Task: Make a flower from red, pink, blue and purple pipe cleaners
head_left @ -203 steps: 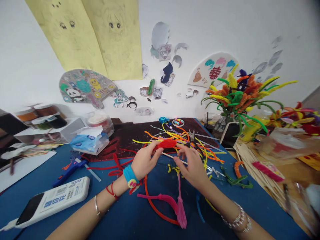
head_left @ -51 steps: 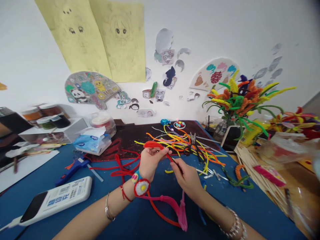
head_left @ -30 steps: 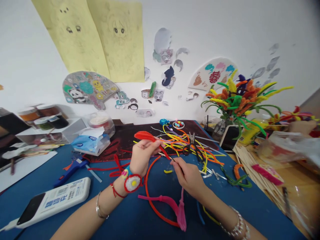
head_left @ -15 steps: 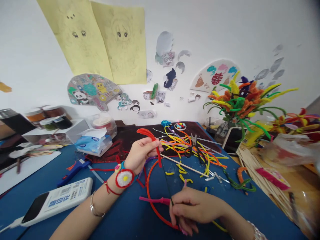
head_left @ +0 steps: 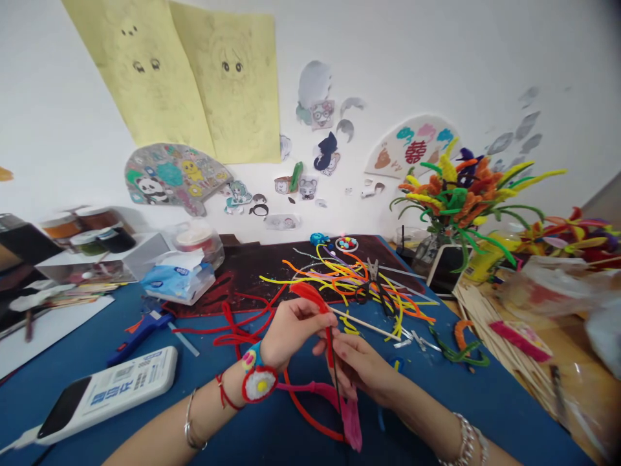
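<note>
My left hand pinches a folded red pipe cleaner, whose looped end points up and to the left. Close against it, my right hand has its fingers closed on a thin dark stem that runs down from the red piece. Just below the hands hangs a crumpled pink strip; its exact kind is unclear. An orange-red pipe cleaner curves on the blue table beneath. Loose red pipe cleaners lie left of my hands. The fingertips partly hide where stem and red piece meet.
Behind my hands lie mixed pipe cleaners, pliers and a wooden stick. A blue glue gun, white device and tissue pack stand left. A pipe-cleaner bouquet and phone are right.
My right hand has risen from lower down to meet the left, which has come slightly down and right with the red pipe cleaner. The stem is now gripped close to it.
</note>
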Demonstrator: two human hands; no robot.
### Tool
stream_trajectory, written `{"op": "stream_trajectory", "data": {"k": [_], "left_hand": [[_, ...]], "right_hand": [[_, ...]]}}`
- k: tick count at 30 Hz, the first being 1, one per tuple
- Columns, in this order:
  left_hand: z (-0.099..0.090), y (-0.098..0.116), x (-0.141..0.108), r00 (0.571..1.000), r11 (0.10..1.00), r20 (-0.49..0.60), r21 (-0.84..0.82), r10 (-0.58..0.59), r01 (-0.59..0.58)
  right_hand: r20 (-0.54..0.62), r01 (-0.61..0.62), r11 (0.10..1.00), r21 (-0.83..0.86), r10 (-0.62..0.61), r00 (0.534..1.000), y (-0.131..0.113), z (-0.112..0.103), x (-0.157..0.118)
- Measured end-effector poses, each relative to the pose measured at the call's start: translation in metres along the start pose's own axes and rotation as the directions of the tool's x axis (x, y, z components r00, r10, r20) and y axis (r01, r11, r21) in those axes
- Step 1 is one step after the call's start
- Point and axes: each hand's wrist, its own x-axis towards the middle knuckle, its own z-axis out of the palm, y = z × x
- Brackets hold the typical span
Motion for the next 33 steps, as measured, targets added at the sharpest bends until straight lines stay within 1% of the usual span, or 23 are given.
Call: {"op": "stream_trajectory", "data": {"k": [2, 7, 10, 13, 15, 17, 26, 33], "left_hand": [[-0.001, -0.003, -0.001, 0.999, 1.000, -0.038, -0.004, 0.017, -0.017], [-0.005, -0.007, -0.002, 0.995, 1.000, -0.091, -0.010, 0.025, -0.026], [-0.007, -0.006, -0.001, 0.998, 1.000, -0.058, -0.027, -0.008, 0.006], [-0.009, -0.004, 0.000, 0.998, 0.996, 0.032, -0.070, -0.051, 0.054], [-0.009, -0.004, 0.000, 0.996, 0.992, 0.063, -0.101, -0.063, 0.069], [-0.008, -0.004, 0.001, 0.996, 0.990, 0.063, -0.121, -0.060, 0.068], [-0.008, -0.010, 0.003, 0.994, 0.990, 0.082, -0.114, -0.071, 0.080], [-0.009, -0.015, 0.002, 0.994, 0.993, 0.089, -0.088, -0.067, 0.075]], "right_hand": [[0.009, 0.013, 1.000, 0.028, -0.013, 1.000, 0.002, -0.001, 0.001], [0.003, 0.073, 0.997, 0.023, -0.073, 0.997, 0.004, -0.005, 0.001], [-0.026, 0.119, 0.993, 0.017, -0.119, 0.993, 0.002, -0.009, 0.001], [-0.051, 0.153, 0.988, 0.011, -0.153, 0.987, 0.002, -0.013, 0.003], [-0.056, 0.161, 0.987, 0.010, -0.160, 0.986, 0.003, -0.014, 0.005], [-0.057, 0.161, 0.987, 0.004, -0.160, 0.985, 0.004, -0.015, 0.005], [-0.070, 0.173, 0.982, -0.071, -0.178, 0.982, 0.004, -0.016, 0.005], [-0.057, 0.180, 0.981, -0.071, -0.184, 0.981, 0.005, -0.016, 0.005]]}}
